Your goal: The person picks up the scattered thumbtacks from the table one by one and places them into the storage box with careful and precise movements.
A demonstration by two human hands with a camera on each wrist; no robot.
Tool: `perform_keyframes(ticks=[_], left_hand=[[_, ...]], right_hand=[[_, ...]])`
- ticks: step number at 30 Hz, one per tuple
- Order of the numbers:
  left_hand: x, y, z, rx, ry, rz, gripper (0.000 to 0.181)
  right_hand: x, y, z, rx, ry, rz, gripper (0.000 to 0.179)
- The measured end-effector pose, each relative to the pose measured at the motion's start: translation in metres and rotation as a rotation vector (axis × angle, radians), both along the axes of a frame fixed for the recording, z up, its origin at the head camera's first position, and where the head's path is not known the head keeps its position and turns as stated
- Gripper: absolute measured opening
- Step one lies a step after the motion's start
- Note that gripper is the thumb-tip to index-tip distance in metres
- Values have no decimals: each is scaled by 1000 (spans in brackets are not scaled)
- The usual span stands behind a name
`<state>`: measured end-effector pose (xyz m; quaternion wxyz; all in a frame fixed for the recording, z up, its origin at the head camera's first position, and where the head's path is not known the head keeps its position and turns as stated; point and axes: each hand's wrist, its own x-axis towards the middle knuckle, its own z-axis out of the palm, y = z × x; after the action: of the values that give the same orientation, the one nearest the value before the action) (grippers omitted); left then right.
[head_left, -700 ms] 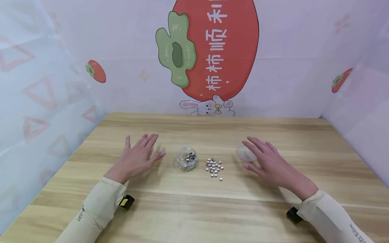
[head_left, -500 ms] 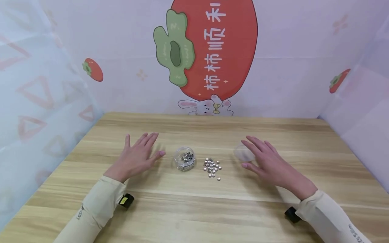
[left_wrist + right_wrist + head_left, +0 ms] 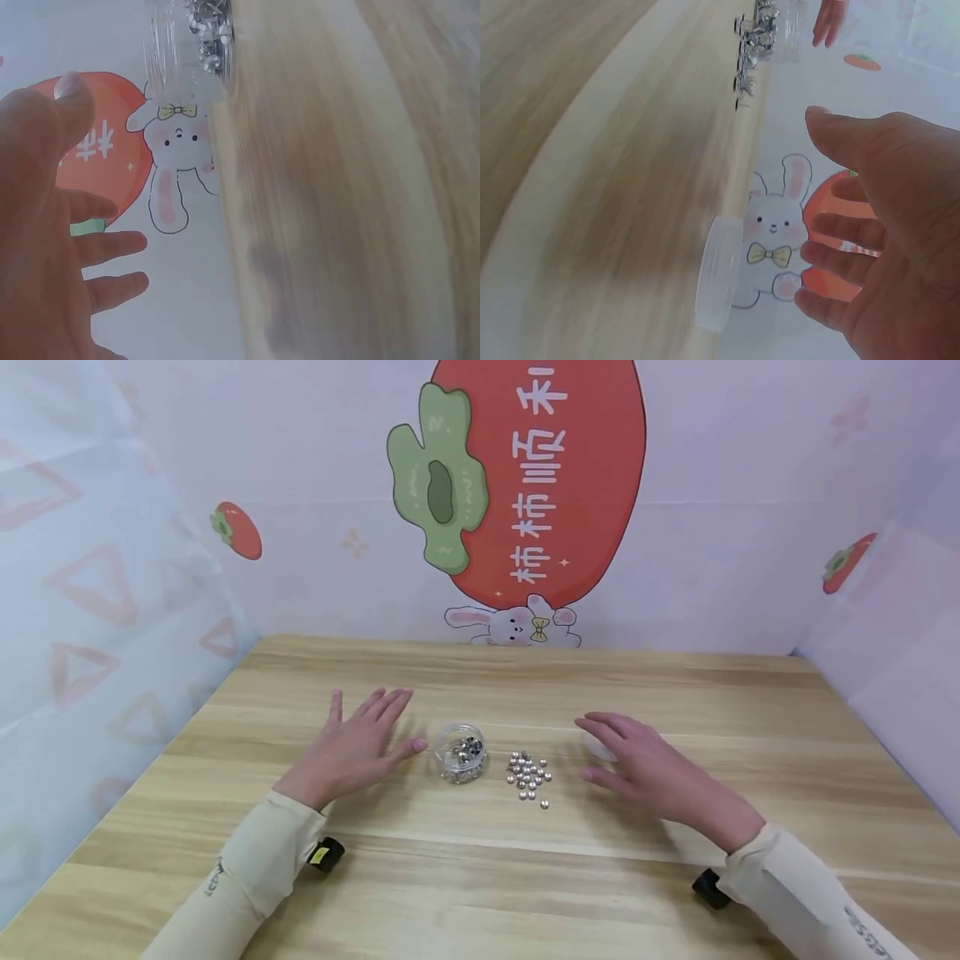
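Observation:
A small clear round jar (image 3: 461, 753) with shiny silver pieces inside stands uncapped on the wooden table. To its right lies a loose pile of silver dome-topped studs (image 3: 528, 774); the right wrist view shows thin stems under their heads. My left hand (image 3: 351, 752) hovers left of the jar, fingers spread, thumb pointing at it without contact. My right hand (image 3: 652, 768) is held above the table right of the studs, holding nothing. Beneath its fingers lies a translucent white lid (image 3: 718, 274), partly hidden by that hand in the head view.
The wood-grain table (image 3: 465, 893) ends at a printed backdrop (image 3: 697, 568) with a large red persimmon and a rabbit. Pale cloth walls rise at left and right. A small black device (image 3: 326, 855) sits under the left wrist, another (image 3: 710, 889) under the right.
Both hands have drifted inward, the left one nearer the jar and the right one further over the lid and nearer the studs. The jar, studs and lid stay in place.

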<state>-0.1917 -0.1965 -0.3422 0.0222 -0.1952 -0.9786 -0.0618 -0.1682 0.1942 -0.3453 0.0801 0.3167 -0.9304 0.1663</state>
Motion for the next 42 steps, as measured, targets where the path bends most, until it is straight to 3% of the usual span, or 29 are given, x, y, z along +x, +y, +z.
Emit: perform_keyframes(ticks=[8,19,29,36,42], left_hand=[[-1,15,1,18,-19,-39,81],[-2,28,3,57,-69,-132,80],[-5,38,1,35,-123,-237,76],[-7,48,2,20,-182,-241,67],[-11,54,5,54,-207,-270,62]], right_hand=[[-1,-12,0,36,-4,34,56],[-3,-30,-4,77,-37,128,23],[-6,-45,-7,84,-112,181,21],[-12,-48,-12,51,-99,261,14],[-19,-47,-11,70,-120,274,10]])
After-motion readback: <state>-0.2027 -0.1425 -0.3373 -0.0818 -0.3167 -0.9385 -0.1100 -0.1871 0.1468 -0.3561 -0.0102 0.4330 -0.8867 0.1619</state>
